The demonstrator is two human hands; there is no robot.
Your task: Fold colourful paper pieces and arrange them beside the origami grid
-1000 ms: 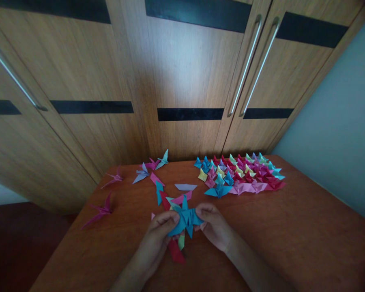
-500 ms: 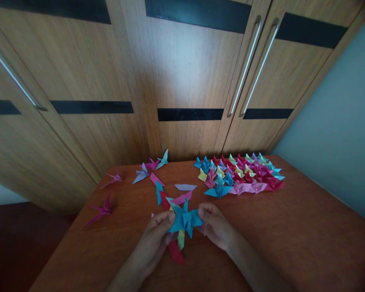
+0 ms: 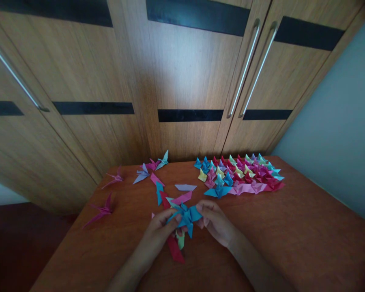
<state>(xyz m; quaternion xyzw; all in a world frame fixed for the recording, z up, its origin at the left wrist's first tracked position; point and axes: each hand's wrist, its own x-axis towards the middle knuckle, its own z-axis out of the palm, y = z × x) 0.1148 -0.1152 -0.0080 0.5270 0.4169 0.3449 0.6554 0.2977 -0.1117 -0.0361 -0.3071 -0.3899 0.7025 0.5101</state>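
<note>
A blue folded-paper crane [image 3: 187,217] is held up over the table between my two hands. My left hand [image 3: 162,227] pinches its left side, thumb on top. The fingers of my right hand [image 3: 214,221] are closed on the tip at its right. Beneath and behind it lie folded paper strips: a red strip [image 3: 175,249], a pale green strip [image 3: 180,240], a pink strip [image 3: 182,198], a lavender strip [image 3: 185,187] and a blue strip [image 3: 159,193]. My left hand and the crane hide some of these.
Rows of colourful folded-paper pieces [image 3: 237,172] stand at the table's back right, with a blue piece [image 3: 218,191] at their front left corner. Paper cranes in magenta [image 3: 102,210], lavender [image 3: 142,173] and pale teal [image 3: 163,160] sit to the left. A wooden cabinet [image 3: 188,73] rises behind the table [image 3: 261,243].
The blue crane has tilted between my hands, and its middle looks more spread. My left thumb has shifted right and down over its left side. The other paper pieces stay put.
</note>
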